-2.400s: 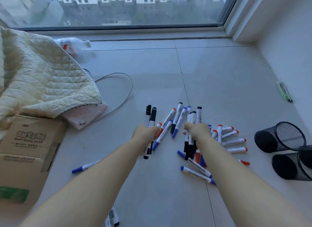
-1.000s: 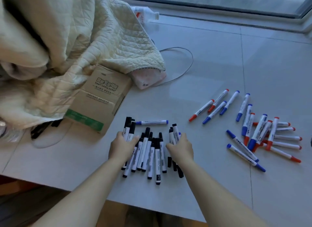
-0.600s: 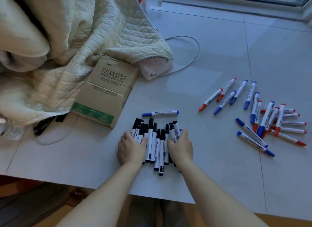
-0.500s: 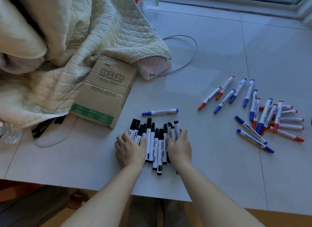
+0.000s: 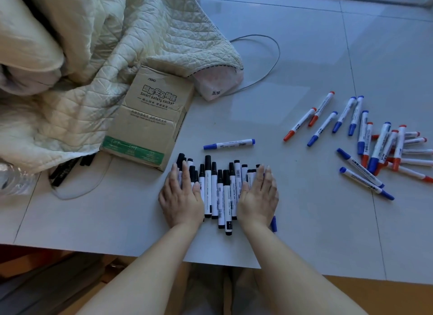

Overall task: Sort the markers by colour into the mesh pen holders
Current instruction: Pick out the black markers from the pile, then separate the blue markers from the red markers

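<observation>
Several black-capped markers [image 5: 221, 190] lie side by side in a row near the front edge of the white surface. My left hand [image 5: 181, 197] lies flat against the row's left end and my right hand [image 5: 257, 196] flat against its right end, fingers straight, pressing the row between them. A blue cap [image 5: 273, 223] sticks out beside my right wrist. One blue marker [image 5: 229, 144] lies crosswise just beyond the row. A loose pile of blue and red markers [image 5: 375, 148] is spread at the right. No mesh pen holder is in view.
A cardboard box [image 5: 150, 117] stands left of the black markers, partly under a quilted cream blanket [image 5: 93, 56]. A pink packet [image 5: 215, 85] and a grey cable [image 5: 269, 63] lie behind. The surface's front edge [image 5: 140, 255] runs just below my wrists.
The black markers were pulled out of the mixed pile and gathered at the front left. Over the last second both hands closed in, packing the row tighter; the view shifted slightly.
</observation>
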